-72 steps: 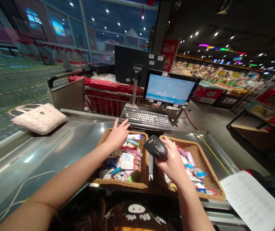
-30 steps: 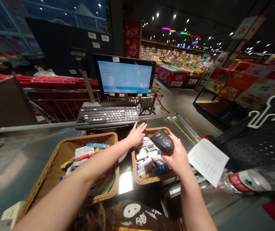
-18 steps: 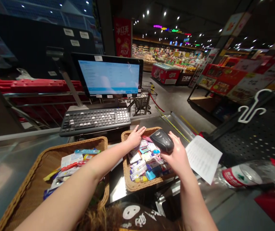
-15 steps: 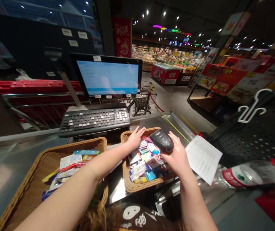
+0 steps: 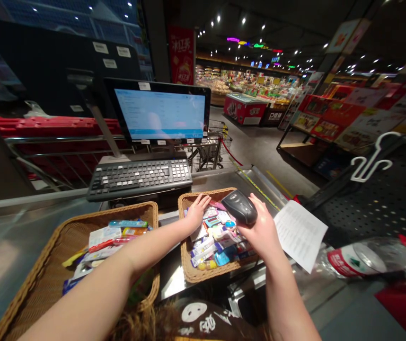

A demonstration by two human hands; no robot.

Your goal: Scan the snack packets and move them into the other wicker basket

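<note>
My right hand (image 5: 261, 225) grips a black barcode scanner (image 5: 239, 207) above the right side of a wicker basket (image 5: 203, 278). Small packaged goods fill that basket, among them a blue item (image 5: 225, 255) and white-and-purple packets (image 5: 203, 250). Over the basket's far left corner lies my left hand (image 5: 195, 215), its fingers stretched out toward a pink item (image 5: 217, 204) partly covered by the scanner. Whether the fingertips touch the goods I cannot tell. Beneath my left forearm is a second wicker basket (image 5: 47, 251) holding more small packages, some hidden by the arm.
Behind the baskets stand a keyboard (image 5: 142, 176) and a lit monitor (image 5: 163, 113). To the right lie a printed paper sheet (image 5: 300, 232) and a clear plastic bottle with a red label (image 5: 347, 260). A white hanger (image 5: 371, 163) hangs on a black perforated panel.
My left hand has drawn slightly back and to the left, toward the basket's edge. My right hand and the scanner have stayed almost still.
</note>
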